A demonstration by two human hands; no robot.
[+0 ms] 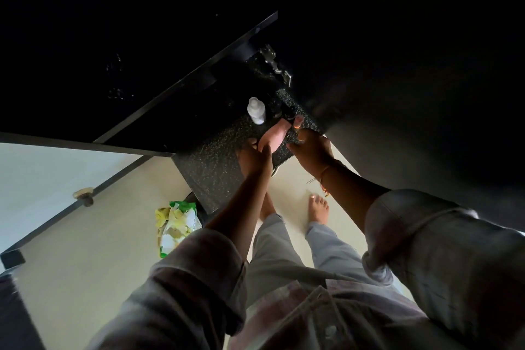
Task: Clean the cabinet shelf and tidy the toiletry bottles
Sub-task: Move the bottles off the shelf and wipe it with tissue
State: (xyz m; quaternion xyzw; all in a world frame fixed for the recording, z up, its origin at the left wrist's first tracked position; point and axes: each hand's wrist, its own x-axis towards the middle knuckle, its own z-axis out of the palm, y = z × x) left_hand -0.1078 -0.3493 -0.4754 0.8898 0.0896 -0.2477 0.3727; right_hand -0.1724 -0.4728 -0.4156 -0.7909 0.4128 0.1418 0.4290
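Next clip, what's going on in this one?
A person stands at an open dark cabinet, both hands on its speckled black shelf. The left hand grips a pink squeeze tube lying tilted on the shelf; the right hand reaches to a small pink-capped bottle, though its grip is unclear. A white round-capped bottle stands upright behind, beside some dark bottles. A green-and-yellow packet lies on the floor.

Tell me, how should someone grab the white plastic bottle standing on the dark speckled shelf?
Grip the white plastic bottle around its straight round body, below the narrow cap. It stands upright on the dark speckled shelf, and dark bottles crowd its right side, so coming from the open left or front looks easiest.
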